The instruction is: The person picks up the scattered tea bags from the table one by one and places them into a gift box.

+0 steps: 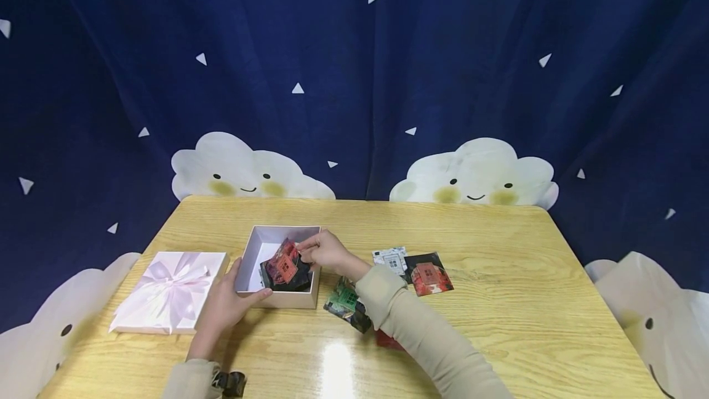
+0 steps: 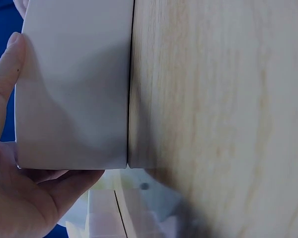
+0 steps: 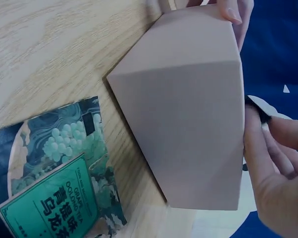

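A pale pink open box (image 1: 288, 300) stands on the table. My left hand (image 1: 228, 297) grips its near-left corner, thumb over the front rim and fingers along the left side. Inside the box lie red and black tea sachets (image 1: 285, 268), overlapping. My right hand (image 1: 328, 251) reaches over the box's right rim and pinches a tea sachet. Only a dark corner of that sachet (image 3: 258, 110) shows between thumb and finger in the right wrist view; the box wall hides the remainder. Beside the box lies a green grape oolong tea sachet (image 3: 54, 198).
To the left lies a pale lid (image 1: 166, 294) with a ribbon bow. Right of the box are a white sachet (image 1: 391, 261) and a red-black sachet (image 1: 429, 273). Something red (image 1: 388, 341) is partly covered by the right sleeve. A dark blue curtain (image 1: 354, 79) hangs behind the table.
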A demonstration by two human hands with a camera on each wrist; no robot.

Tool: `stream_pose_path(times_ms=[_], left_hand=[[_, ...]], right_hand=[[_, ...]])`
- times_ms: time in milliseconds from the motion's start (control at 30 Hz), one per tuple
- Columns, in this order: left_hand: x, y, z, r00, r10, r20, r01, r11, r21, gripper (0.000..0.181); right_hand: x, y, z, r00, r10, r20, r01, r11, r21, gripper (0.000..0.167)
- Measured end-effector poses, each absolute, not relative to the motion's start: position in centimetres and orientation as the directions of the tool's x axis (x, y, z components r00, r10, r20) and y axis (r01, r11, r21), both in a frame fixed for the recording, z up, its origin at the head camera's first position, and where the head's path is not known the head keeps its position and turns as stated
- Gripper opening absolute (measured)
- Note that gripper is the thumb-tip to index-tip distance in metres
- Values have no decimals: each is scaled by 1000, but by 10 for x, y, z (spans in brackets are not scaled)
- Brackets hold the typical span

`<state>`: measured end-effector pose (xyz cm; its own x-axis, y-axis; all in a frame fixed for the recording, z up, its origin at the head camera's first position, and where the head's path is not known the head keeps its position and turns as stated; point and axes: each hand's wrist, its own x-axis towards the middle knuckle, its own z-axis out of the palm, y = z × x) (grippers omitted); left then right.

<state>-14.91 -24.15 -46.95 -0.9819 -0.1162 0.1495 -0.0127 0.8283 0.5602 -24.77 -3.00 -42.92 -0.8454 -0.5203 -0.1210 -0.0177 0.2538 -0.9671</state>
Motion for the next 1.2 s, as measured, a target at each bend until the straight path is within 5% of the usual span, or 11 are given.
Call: stream_pose_path(times_ms=[667, 1200], left_hand=[[-148, -240, -469, -981, -114, 157, -6, 826, 564, 104], [-148, -241, -467, -985, -107, 132, -13, 820, 572, 106]], right_hand=[[-247, 5, -426, -832, -547, -87, 10, 142, -990, 33], [-237, 58, -408, -822, -564, -78, -32, 183, -983, 34]])
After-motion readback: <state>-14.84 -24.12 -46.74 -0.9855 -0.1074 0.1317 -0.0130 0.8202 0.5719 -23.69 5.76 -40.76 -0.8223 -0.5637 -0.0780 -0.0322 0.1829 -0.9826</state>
